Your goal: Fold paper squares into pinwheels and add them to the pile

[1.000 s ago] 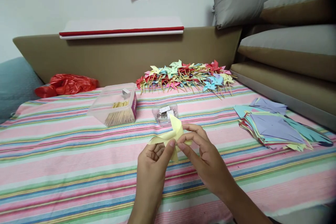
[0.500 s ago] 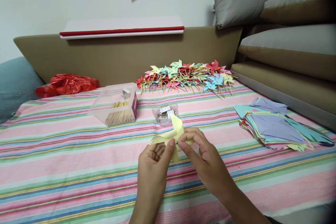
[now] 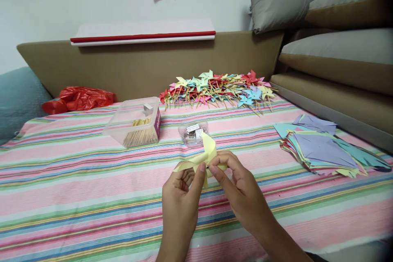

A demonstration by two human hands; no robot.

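Observation:
A yellow paper pinwheel (image 3: pixel 210 147) with curled blades is held up between my hands over the striped cloth. My left hand (image 3: pixel 183 188) grips it, the thumb pressed near its centre. From the other side, my right hand (image 3: pixel 233 176) pinches at the middle with thumb and forefinger; a small dark bit shows there, too small to name. Just beyond lies a clear tub (image 3: pixel 193 134) of small metal pieces with white labels.
A clear box (image 3: pixel 119 125) of wooden sticks stands at left. Finished pinwheels (image 3: pixel 215 88) are heaped at the back. Cut paper sheets (image 3: pixel 322 147) are stacked at right, beside piled cushions (image 3: pixel 334 57). A red plastic bag (image 3: pixel 82 98) lies at far left.
The pinwheel has turned and shifted slightly, its upper blade now a little further right. Both hands have moved slightly, keeping their hold.

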